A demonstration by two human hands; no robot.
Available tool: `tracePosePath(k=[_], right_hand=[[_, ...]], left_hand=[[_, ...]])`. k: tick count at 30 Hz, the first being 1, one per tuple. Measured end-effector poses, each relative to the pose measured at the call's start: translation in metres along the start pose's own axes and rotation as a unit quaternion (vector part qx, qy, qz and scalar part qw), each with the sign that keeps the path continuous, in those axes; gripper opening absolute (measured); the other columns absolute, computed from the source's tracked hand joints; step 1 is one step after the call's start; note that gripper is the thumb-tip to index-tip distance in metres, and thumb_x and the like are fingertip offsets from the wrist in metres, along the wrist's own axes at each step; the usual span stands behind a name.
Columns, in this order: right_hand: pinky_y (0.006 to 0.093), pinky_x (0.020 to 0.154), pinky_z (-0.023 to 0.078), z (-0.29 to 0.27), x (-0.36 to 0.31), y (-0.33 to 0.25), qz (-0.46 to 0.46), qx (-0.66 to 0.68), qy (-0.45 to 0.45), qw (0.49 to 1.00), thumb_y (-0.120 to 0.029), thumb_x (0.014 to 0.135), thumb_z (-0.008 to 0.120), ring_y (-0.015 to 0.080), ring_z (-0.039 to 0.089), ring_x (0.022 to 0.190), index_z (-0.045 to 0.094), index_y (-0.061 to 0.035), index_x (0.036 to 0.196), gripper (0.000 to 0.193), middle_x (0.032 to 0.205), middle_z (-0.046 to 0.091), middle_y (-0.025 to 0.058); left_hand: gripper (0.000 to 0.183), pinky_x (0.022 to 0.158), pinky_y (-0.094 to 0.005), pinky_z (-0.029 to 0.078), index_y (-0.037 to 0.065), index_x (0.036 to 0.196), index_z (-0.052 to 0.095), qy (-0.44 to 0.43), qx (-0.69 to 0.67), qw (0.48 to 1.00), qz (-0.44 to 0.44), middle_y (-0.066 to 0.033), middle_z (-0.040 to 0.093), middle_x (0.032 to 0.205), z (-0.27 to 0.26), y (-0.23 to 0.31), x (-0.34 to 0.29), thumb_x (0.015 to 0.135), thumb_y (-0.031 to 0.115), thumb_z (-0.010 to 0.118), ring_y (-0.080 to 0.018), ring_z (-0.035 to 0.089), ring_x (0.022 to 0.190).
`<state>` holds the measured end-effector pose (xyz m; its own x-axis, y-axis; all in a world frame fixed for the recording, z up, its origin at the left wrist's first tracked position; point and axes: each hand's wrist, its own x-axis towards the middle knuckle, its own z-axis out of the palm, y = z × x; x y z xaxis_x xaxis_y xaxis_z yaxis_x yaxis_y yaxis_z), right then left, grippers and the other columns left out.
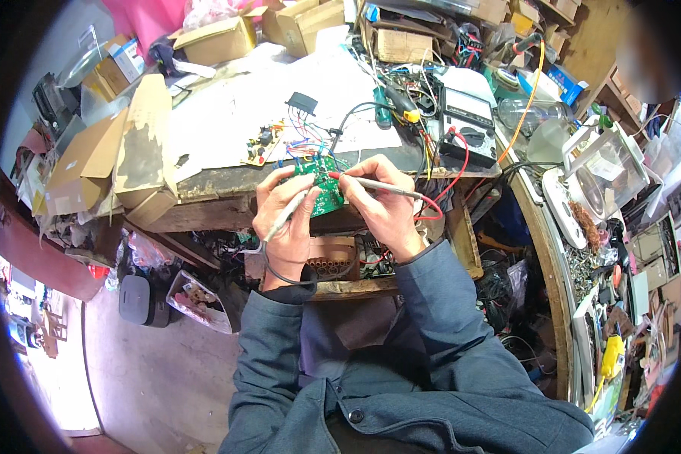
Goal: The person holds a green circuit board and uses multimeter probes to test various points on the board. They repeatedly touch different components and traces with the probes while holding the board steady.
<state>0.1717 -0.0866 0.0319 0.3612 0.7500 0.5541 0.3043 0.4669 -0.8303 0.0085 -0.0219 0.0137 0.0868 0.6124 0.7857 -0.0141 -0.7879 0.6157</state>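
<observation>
A green circuit board (328, 200) is held up at the near edge of the bench. My left hand (281, 234) is closed, with its fingers at the board's left edge and a grey test probe (284, 212) lying across them. A dark lead trails from that probe past my wrist. My right hand (386, 216) pinches a second test probe (378, 185), whose red tip end meets the upper part of the board; exact contact is too small to tell. Its red lead runs to an analog multimeter (473, 136) at the right. Thin coloured wires join the board to a black module (302, 104).
A small board with components (263, 144) lies left of the wires on white paper (212, 113). Cardboard boxes (147, 136) stand at the left. A green-handled screwdriver (383, 110) and tangled cables lie near the multimeter. Below my hands is an open drawer (356, 287).
</observation>
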Motion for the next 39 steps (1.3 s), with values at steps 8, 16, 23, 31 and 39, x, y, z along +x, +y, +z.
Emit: tracePosePath(k=[8, 16, 23, 31, 39], right_hand=[[0.0230, 0.061, 0.051, 0.0002, 0.0045, -0.0031, 0.015, 0.022, -0.003, 1.000, -0.007, 0.096, 0.075, 0.0044, 0.063, 0.070, 0.070, 0.0027, 0.099, 0.011, 0.080, 0.074, 0.0042], [0.0227, 0.060, 0.050, 0.0010, 0.0060, -0.0003, 0.028, 0.032, 0.001, 0.999, -0.008, 0.096, 0.076, 0.0040, 0.062, 0.069, 0.071, 0.0028, 0.097, 0.012, 0.079, 0.073, 0.0033], [0.0228, 0.060, 0.050, 0.0011, 0.0046, -0.0007, 0.024, 0.027, 0.007, 0.999, -0.007, 0.096, 0.076, 0.0034, 0.061, 0.070, 0.070, 0.0019, 0.097, 0.011, 0.078, 0.072, 0.0034], [0.0211, 0.059, 0.048, -0.0014, 0.0060, 0.0024, -0.010, 0.003, -0.014, 1.000, -0.006, 0.099, 0.073, 0.0033, 0.060, 0.070, 0.068, 0.0026, 0.101, 0.010, 0.083, 0.072, 0.0028], [0.0258, 0.061, 0.053, -0.0005, 0.0056, 0.0039, -0.021, -0.005, 0.001, 1.000, -0.007, 0.096, 0.075, 0.0063, 0.065, 0.069, 0.068, 0.0013, 0.097, 0.012, 0.079, 0.074, 0.0070]], left_hand=[[0.017, 0.101, -0.0380, 0.052, 0.005, 0.104, 0.080, -0.004, 0.031, 0.999, 0.037, -0.0054, 0.077, 0.108, -0.0003, -0.0033, 0.0011, 0.088, 0.004, 0.083, -0.0271, 0.066, 0.117], [0.018, 0.102, -0.0360, 0.051, 0.004, 0.106, 0.079, 0.004, 0.011, 1.000, 0.018, -0.0076, 0.076, 0.111, 0.0008, -0.0028, 0.0004, 0.089, 0.003, 0.083, -0.0251, 0.065, 0.117], [0.018, 0.102, -0.0359, 0.051, 0.003, 0.108, 0.079, 0.003, 0.003, 1.000, 0.006, -0.0088, 0.075, 0.113, 0.0018, -0.0029, -0.0012, 0.089, 0.002, 0.081, -0.0250, 0.065, 0.118], [0.017, 0.103, -0.0358, 0.051, 0.002, 0.108, 0.079, -0.001, 0.021, 1.000, 0.009, -0.0102, 0.074, 0.115, 0.0022, -0.0003, -0.0007, 0.091, 0.002, 0.080, -0.0250, 0.065, 0.119], [0.017, 0.103, -0.0349, 0.050, 0.003, 0.109, 0.077, -0.002, 0.016, 1.000, 0.002, -0.0107, 0.072, 0.118, 0.0024, -0.0037, -0.0020, 0.092, 0.004, 0.080, -0.0235, 0.064, 0.118]])
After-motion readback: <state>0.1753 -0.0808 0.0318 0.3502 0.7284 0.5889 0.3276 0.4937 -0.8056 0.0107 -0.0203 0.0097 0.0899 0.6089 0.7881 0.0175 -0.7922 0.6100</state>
